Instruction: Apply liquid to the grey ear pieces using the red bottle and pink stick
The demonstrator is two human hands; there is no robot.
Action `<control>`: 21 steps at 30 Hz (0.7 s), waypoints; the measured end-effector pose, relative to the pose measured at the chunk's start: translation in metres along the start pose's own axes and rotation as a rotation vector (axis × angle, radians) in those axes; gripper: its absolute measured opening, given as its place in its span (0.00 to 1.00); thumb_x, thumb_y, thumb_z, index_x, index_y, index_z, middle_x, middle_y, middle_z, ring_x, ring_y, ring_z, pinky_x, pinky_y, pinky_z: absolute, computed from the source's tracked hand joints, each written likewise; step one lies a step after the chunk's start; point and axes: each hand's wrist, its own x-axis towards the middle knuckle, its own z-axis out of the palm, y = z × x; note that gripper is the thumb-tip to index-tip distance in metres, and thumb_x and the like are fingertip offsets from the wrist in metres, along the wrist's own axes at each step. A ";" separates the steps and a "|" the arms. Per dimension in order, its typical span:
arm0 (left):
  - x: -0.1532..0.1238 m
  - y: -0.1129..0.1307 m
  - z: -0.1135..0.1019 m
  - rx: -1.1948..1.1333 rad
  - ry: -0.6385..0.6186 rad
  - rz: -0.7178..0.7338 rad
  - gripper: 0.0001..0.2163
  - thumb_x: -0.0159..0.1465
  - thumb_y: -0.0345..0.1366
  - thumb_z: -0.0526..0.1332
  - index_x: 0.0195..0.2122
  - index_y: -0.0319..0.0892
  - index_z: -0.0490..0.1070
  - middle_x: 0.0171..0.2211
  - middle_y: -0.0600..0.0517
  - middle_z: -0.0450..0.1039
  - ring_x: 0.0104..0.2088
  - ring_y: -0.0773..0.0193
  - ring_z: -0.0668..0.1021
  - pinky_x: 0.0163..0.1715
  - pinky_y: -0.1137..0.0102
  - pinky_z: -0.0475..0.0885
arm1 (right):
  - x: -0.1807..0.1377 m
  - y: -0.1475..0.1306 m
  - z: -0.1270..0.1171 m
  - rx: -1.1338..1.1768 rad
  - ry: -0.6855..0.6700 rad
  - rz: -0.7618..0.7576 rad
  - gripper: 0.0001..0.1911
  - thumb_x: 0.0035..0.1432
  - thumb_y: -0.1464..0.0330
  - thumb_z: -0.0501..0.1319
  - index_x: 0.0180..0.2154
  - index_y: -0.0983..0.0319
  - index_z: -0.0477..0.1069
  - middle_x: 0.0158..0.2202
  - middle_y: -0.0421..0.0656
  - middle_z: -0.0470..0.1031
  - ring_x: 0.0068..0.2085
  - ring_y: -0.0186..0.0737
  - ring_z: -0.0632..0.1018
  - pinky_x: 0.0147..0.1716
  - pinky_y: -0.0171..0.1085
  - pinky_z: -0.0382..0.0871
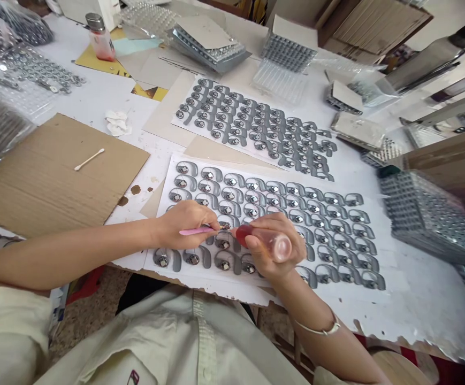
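Observation:
My left hand is closed on a slim pink-handled tool; its thin tip points right, over the parts, and is too small to name. In my right hand is a small clear squeeze bottle with a red front end and amber liquid. The bottle tilts with its nozzle to the left, close to the pink tool's tip. Beneath both hands lie several rows of small grey curved pieces, each bearing a shiny round metal part, on a white sheet. My hands hide some of these.
A second sheet of similar pieces lies behind. At left, a cotton swab rests on a cardboard sheet. A jar with a metal lid stands at the back left. Wrapped stacks of parts line the right side.

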 end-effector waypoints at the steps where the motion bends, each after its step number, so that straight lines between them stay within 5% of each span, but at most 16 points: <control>1: 0.000 0.000 0.000 -0.003 0.001 0.004 0.05 0.60 0.29 0.59 0.33 0.40 0.75 0.31 0.52 0.79 0.31 0.65 0.80 0.32 0.74 0.71 | 0.000 0.000 0.000 0.001 0.000 -0.002 0.07 0.55 0.66 0.64 0.36 0.59 0.69 0.26 0.39 0.73 0.25 0.37 0.73 0.22 0.38 0.68; 13: -0.001 0.000 0.000 0.017 0.021 0.037 0.05 0.61 0.29 0.60 0.35 0.39 0.75 0.32 0.51 0.79 0.31 0.66 0.80 0.31 0.75 0.71 | -0.002 0.001 0.001 0.080 0.010 0.023 0.08 0.53 0.69 0.66 0.36 0.60 0.70 0.27 0.39 0.75 0.26 0.36 0.73 0.24 0.38 0.69; 17: -0.001 0.001 0.001 0.039 0.012 0.034 0.05 0.61 0.29 0.59 0.33 0.39 0.74 0.31 0.51 0.79 0.31 0.65 0.80 0.31 0.74 0.72 | 0.002 0.008 -0.002 0.229 0.158 0.215 0.05 0.55 0.64 0.64 0.30 0.59 0.72 0.25 0.39 0.72 0.25 0.36 0.72 0.21 0.38 0.68; 21: -0.002 0.002 0.002 0.082 0.022 0.077 0.05 0.60 0.28 0.58 0.31 0.39 0.73 0.31 0.50 0.79 0.30 0.64 0.81 0.32 0.74 0.73 | 0.014 0.027 -0.016 0.422 0.427 0.531 0.16 0.57 0.57 0.61 0.24 0.60 0.67 0.23 0.38 0.68 0.22 0.34 0.72 0.15 0.32 0.63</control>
